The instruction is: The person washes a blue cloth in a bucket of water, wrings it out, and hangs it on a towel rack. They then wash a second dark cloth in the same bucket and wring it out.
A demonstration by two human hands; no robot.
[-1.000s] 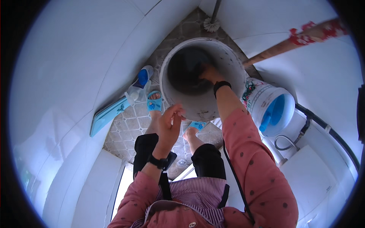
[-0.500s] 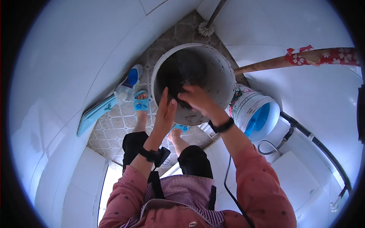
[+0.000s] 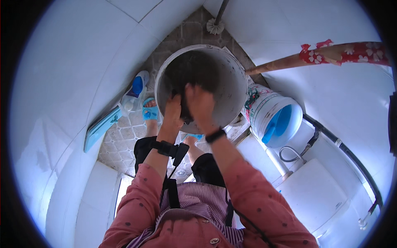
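Observation:
Both hands are inside a large white bucket (image 3: 235,78) with dark, murky contents. Between them is a dark, wet, cloth-like thing (image 3: 185,108); its kind is too hard to make out against the dark bucket. My left hand (image 3: 173,110) is closed on its left side, with the fingers curled. On its other side my right hand (image 3: 200,103) presses in with bent fingers, smeared by motion. A dark band circles each wrist, and the left one carries a small black box.
A second white bucket (image 3: 264,99), tipped over at the right, holds a blue item (image 3: 279,126). A wooden pole (image 3: 281,65) with red cloth leans nearby. Black hose (image 3: 355,163), a mop-like brush (image 3: 215,27), a plastic jug (image 3: 131,103) and a teal board (image 3: 101,129) stand around.
My hands have come together lower in the bucket, the right moving left and closing in on the dark thing. Before, the fingers were stretched out and apart. The view has shifted slightly.

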